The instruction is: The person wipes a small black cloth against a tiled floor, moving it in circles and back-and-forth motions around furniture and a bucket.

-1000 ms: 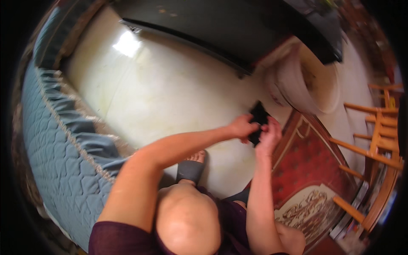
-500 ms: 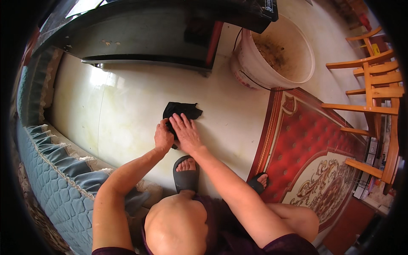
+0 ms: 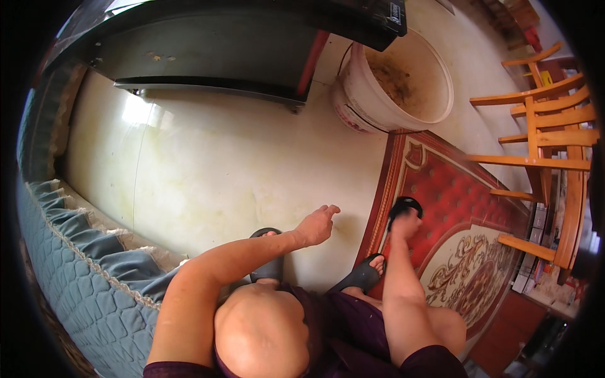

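My left hand [image 3: 320, 223] is raised over the pale glossy floor [image 3: 214, 164], fingers loosely bent and apart, holding nothing. My right hand [image 3: 406, 223], smeared by motion, grips a black cloth [image 3: 403, 206] above the red patterned rug [image 3: 454, 195]. My two feet in dark slippers [image 3: 358, 276] are below, beside and between my arms; my bare knee fills the lower middle.
A dark low furniture piece [image 3: 208, 53] crosses the top. A dirty whitish bucket [image 3: 353, 82] stands by the rug. Wooden chairs [image 3: 539, 142] line the right. A blue quilted sofa cover [image 3: 75, 277] runs along the left.
The black cloth has been lifted from the floor and moved right in my right hand. My left hand has let go of it and moved right, away from where it lay.
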A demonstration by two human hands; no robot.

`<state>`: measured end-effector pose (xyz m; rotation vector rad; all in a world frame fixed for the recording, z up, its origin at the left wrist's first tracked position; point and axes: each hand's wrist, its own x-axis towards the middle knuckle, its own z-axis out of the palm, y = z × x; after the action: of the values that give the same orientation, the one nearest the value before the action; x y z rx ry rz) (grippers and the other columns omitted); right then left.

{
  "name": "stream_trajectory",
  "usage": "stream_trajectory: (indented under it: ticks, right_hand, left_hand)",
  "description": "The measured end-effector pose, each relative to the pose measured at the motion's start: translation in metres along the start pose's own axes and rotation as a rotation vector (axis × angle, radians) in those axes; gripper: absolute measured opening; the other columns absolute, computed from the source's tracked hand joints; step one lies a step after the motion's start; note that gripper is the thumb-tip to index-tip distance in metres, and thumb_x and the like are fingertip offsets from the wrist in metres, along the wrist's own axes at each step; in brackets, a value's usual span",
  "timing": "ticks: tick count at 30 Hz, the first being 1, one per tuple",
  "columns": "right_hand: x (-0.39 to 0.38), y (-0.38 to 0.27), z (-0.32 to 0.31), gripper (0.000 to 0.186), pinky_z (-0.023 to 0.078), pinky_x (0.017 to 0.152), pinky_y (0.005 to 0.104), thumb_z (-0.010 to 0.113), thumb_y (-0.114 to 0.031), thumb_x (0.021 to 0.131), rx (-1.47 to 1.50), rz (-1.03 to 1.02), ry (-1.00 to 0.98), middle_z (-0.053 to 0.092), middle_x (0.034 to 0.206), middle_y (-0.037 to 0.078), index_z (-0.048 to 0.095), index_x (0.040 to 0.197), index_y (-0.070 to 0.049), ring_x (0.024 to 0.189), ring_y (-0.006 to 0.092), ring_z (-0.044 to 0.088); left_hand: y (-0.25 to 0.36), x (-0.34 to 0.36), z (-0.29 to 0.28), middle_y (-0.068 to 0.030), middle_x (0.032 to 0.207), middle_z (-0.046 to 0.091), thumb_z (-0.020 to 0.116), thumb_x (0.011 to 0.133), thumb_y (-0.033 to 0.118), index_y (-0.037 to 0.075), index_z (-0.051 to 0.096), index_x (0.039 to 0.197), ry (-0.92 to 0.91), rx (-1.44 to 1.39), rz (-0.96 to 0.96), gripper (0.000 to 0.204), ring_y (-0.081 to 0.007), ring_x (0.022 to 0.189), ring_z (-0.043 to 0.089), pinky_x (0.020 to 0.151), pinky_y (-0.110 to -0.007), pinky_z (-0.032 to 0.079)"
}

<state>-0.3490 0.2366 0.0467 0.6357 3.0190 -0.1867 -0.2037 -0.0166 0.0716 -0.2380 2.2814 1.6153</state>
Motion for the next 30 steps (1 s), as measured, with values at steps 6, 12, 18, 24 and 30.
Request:
stream_trajectory:
  ticks: [6, 12, 18, 24, 30]
  right_hand:
    - [-0.028, -0.090, -0.016, 0.032, 0.039, 0.091, 0.0438, 0.057, -0.017, 0.086, 0.558, -0.435, -0.019, 0.051, 0.114, 0.019, 0.054, 0.116, -0.007, 0.108, 0.0360, 0.049]
    - [-0.229, -0.181, 0.013, 0.061, 0.035, 0.101, 0.0436, 0.065, -0.008, 0.076, 0.731, -1.220, -0.472, 0.036, 0.135, 0.024, 0.039, 0.131, -0.005, 0.123, 0.0406, 0.038]
    - [-0.265, -0.168, 0.010, 0.053, 0.037, 0.100, 0.0406, 0.057, -0.007, 0.080, 0.638, -1.065, -1.079, 0.047, 0.128, 0.021, 0.041, 0.131, -0.005, 0.120, 0.0365, 0.044]
    - [-0.206, -0.159, 0.038, 0.032, 0.048, 0.084, 0.0352, 0.049, -0.005, 0.086, 0.720, -0.875, -0.721, 0.062, 0.104, 0.017, 0.050, 0.118, -0.003, 0.097, 0.0280, 0.061]
    - [-0.193, -0.177, 0.021, 0.026, 0.050, 0.076, 0.0330, 0.049, -0.006, 0.088, 0.746, -0.804, -0.793, 0.064, 0.096, 0.016, 0.053, 0.114, -0.003, 0.083, 0.0235, 0.063]
  left_hand:
    - [0.021, -0.016, -0.050, -0.0213, 0.107, 0.050, 0.048, 0.083, 0.004, 0.008, 0.043, 0.124, 0.372, 0.005, 0.106, 0.042, -0.0396, 0.098, 0.052, 0.084, -0.045, 0.044]
    - [-0.017, -0.055, -0.117, -0.0237, 0.118, 0.044, 0.054, 0.081, 0.009, 0.014, 0.041, 0.128, 0.681, 0.248, -0.239, 0.049, -0.0424, 0.101, 0.049, 0.084, -0.047, 0.044]
    - [-0.107, -0.098, -0.112, -0.0286, 0.146, 0.011, 0.062, 0.079, 0.029, 0.019, 0.029, 0.141, 0.632, 0.547, -0.486, 0.071, -0.0521, 0.131, 0.015, 0.103, -0.054, 0.028]
    - [-0.073, -0.010, -0.090, -0.0239, 0.146, 0.020, 0.068, 0.072, 0.037, 0.019, 0.039, 0.136, 0.585, 0.728, -0.154, 0.072, -0.0481, 0.134, 0.013, 0.102, -0.065, 0.016]
    - [-0.110, -0.041, -0.134, -0.0207, 0.135, 0.037, 0.066, 0.069, 0.023, 0.012, 0.048, 0.120, 0.444, 0.964, 0.016, 0.055, -0.0416, 0.127, 0.032, 0.099, -0.056, 0.031]
